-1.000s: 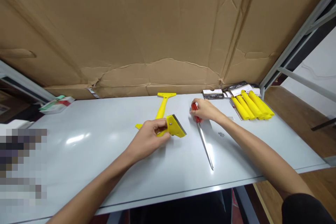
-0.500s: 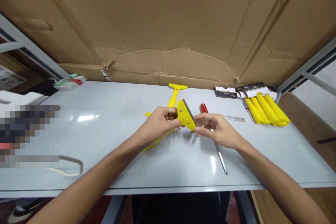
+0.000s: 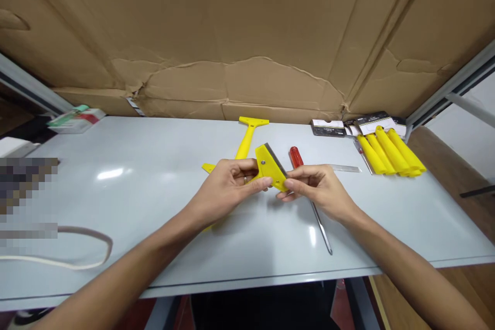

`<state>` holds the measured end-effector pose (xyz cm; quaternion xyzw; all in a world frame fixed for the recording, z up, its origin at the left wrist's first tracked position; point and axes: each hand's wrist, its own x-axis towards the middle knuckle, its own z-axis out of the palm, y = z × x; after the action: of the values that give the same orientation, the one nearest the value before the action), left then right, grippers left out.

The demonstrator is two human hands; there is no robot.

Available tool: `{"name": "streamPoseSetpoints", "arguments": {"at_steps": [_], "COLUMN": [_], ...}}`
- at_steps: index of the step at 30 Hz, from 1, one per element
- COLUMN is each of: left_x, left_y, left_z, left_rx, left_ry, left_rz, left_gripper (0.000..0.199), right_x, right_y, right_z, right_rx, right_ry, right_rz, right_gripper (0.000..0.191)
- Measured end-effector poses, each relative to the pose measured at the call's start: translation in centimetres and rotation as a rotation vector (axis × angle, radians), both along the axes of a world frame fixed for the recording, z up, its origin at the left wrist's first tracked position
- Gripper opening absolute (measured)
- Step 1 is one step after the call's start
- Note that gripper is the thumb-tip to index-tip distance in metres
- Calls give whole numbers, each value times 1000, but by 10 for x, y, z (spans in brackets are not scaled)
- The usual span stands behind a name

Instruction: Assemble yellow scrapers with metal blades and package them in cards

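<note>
A yellow scraper head (image 3: 270, 169) with a dark blade along its upper right edge and two screws is held over the table. My left hand (image 3: 232, 180) pinches it from the left, thumb on its face. At its lower right corner, the fingers of my right hand (image 3: 317, 185) are closed on it near the blade. Behind my left hand lies a yellow scraper (image 3: 246, 139), and another yellow piece (image 3: 208, 167) shows partly beside that hand. A screwdriver with a red handle (image 3: 296, 157) lies partly under my right hand.
Several yellow handles (image 3: 390, 152) lie at the right beside black-and-white packs (image 3: 328, 128). A thin clear strip (image 3: 346, 168) is right of the screwdriver. A small box (image 3: 77, 119) stands at the back left, a pale cord (image 3: 106, 247) at the left. Cardboard (image 3: 232, 20) rises behind the table.
My right hand's fingers have closed in on the scraper head's lower corner, and my left thumb reaches further over its face. The whole view has shifted slightly.
</note>
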<state>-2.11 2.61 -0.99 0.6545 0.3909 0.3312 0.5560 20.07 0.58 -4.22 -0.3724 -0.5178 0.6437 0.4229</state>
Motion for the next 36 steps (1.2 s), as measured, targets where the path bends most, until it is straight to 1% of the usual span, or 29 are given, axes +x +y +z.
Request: {"name": "streamPoseSetpoints", "arguments": {"at_steps": [6,9,12,17,20,22,26,29,32,34,36], "left_x": [5,7,8,5,4,4,6,5,4,3,3], "left_y": [-4,-6,-5,-2,-3,-3,-3,-2,-2,-3,-4], "left_z": [-3,-2,0,1,2,3,3,0,-2,-3,-2], "left_rx": [-20,-16,-16,-55,-100,-119,-130,-122,-105,-99,-93], "left_ry": [11,49,51,-14,-24,-44,-78,-61,-61,-62,-61], "left_rz": [9,58,74,68,63,51,29,11,-14,-23,-26], "left_gripper": [36,32,29,27,27,28,32,30,28,27,25], "right_x": [-2,-7,-9,-8,-6,-6,-4,-1,3,4,4], "right_y": [-2,-5,-5,-2,-1,-1,1,5,8,10,11], "right_z": [-4,-4,-3,-4,-1,1,-1,-5,-8,-10,-11], "right_rx": [21,26,40,78,68,41,-42,-85,-123,-163,-196], "right_ry": [-62,-72,-61,-2,-7,5,127,190,183,171,176], "right_rz": [-104,-149,-170,-90,-45,-41,-26,40,146,187,191], "right_gripper": [18,17,18,21,19,18,24,20,17,23,31]}}
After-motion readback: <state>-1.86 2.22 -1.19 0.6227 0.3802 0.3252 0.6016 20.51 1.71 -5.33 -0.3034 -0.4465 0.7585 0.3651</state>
